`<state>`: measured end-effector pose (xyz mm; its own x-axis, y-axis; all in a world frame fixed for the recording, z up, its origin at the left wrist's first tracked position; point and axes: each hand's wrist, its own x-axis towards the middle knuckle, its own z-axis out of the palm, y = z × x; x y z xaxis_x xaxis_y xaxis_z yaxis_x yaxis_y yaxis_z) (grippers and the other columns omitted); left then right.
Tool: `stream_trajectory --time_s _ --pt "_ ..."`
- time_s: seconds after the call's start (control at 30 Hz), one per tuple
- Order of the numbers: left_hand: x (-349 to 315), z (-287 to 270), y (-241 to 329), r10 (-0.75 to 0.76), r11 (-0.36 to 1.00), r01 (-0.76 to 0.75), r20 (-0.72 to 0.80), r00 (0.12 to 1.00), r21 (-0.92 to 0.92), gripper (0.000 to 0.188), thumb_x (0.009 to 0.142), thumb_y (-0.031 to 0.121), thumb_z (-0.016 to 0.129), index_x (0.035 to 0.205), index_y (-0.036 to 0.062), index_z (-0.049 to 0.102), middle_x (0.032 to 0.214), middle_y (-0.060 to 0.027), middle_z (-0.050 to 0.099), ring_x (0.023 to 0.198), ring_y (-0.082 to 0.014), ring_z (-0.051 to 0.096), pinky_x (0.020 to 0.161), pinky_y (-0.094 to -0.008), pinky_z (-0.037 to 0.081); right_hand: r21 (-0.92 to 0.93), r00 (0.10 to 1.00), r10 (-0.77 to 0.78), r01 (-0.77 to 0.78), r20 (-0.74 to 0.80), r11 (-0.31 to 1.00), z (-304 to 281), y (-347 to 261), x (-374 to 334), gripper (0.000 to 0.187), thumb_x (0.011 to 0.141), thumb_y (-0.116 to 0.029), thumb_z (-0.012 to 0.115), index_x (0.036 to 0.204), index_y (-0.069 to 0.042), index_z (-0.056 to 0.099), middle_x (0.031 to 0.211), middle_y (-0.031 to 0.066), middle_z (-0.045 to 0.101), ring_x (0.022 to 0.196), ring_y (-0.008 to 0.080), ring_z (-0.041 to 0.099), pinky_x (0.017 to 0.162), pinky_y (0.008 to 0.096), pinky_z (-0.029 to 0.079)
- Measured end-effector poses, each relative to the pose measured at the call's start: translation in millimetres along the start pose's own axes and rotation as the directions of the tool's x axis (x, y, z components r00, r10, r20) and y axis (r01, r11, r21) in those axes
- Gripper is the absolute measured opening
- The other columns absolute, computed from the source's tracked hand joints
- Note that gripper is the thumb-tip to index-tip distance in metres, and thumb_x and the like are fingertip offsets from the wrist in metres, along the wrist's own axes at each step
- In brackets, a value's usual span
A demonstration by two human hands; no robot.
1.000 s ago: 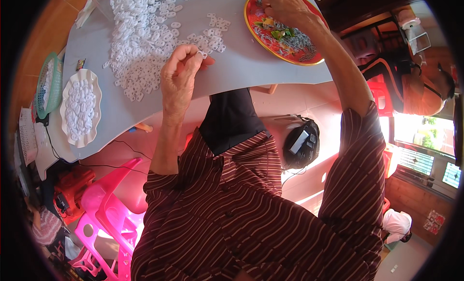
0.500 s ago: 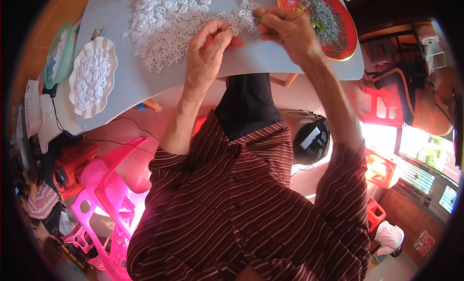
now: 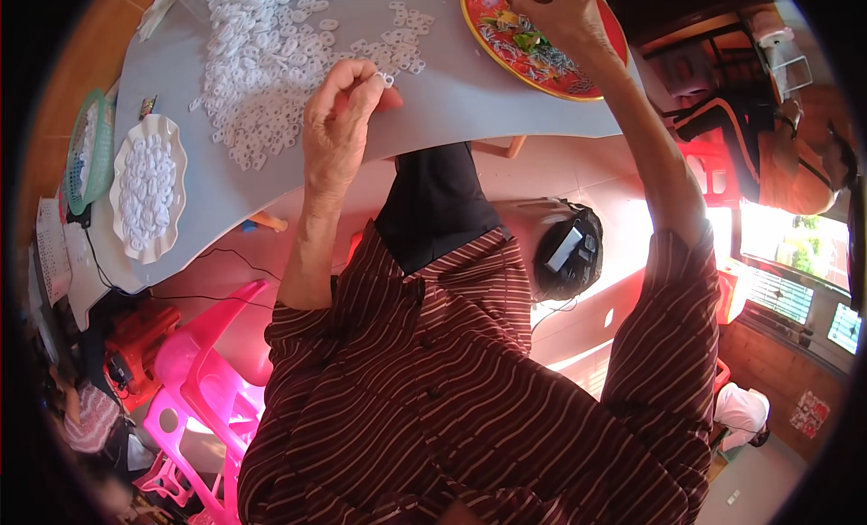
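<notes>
One white piece (image 3: 386,79) juts from your clamped left hand (image 3: 340,127), left of the red tray (image 3: 587,93); over that tray is your right hand (image 3: 567,19), its grip unclear.

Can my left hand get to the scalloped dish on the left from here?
Probably yes: between the left hand and the scalloped dish lie only low white pieces and bare tabletop. It pinches a small white piece, though.
</notes>
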<state>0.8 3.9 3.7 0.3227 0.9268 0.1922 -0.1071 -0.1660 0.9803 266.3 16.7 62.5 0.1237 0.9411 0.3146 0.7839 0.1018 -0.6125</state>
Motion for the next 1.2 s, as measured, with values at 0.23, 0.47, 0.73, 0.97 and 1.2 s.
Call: stream_trajectory --time_s 0.23,0.47,0.73,0.97,1.2 --pt "-3 0 3 -0.015 0.999 0.015 -0.018 1.0 0.046 0.013 0.088 0.015 0.053 0.086 0.0029 0.056 0.072 -0.0019 0.06 0.071 -0.0084 0.051 0.069 -0.0234 0.042 -0.207 0.985 -0.156 0.169 0.074 0.964 -1 4 12 0.015 0.071 -0.011 0.064 0.08 -0.001 0.067 0.074 0.018 0.064 0.067 0.0286 0.064 0.063 0.037 0.05" --pt "-3 1 3 0.016 0.995 -0.015 -0.001 1.0 0.094 0.012 0.087 0.014 0.054 0.086 0.0023 0.055 0.072 -0.003 0.06 0.07 -0.0091 0.052 0.068 -0.0238 0.043 0.049 0.862 -0.505 0.506 -0.043 0.861 5 6 14 0.011 0.072 -0.013 0.062 0.079 -0.005 0.067 0.075 0.0183 0.063 0.07 0.0336 0.062 0.065 0.0431 0.049" --pt "-4 -1 3 -0.011 0.998 0.011 -0.003 1.0 0.066 0.011 0.088 0.013 0.053 0.088 0.0017 0.054 0.072 -0.0035 0.06 0.069 -0.0104 0.056 0.069 -0.0238 0.044 -0.494 0.983 0.1 -0.01 0.155 0.869 18 -38 15 0.02 0.075 -0.018 0.06 0.081 -0.001 0.066 0.078 0.0233 0.063 0.074 0.0375 0.062 0.067 0.0449 0.051" --pt "-3 1 1 0.023 1.0 -0.023 -0.003 1.0 0.001 0.011 0.087 0.01 0.054 0.088 -0.0005 0.054 0.074 -0.0042 0.058 0.069 -0.0115 0.058 0.068 -0.0238 0.046 -0.596 0.988 0.043 0.054 0.147 0.801 41 -4 37 0.025 0.073 -0.018 0.056 0.074 0.005 0.064 0.078 0.0255 0.063 0.07 0.0401 0.063 0.062 0.0472 0.052" --pt "-1 2 2 0.03 0.999 -0.03 -0.006 1.0 0.023 0.012 0.086 0.011 0.055 0.088 -0.0009 0.055 0.073 -0.0055 0.062 0.069 -0.0121 0.059 0.068 -0.0243 0.046 -0.172 0.944 0.105 -0.052 0.314 0.984 30 4 32 0.022 0.078 -0.016 0.058 0.086 0.004 0.063 0.079 0.0181 0.062 0.068 0.0292 0.06 0.063 0.0379 0.051"
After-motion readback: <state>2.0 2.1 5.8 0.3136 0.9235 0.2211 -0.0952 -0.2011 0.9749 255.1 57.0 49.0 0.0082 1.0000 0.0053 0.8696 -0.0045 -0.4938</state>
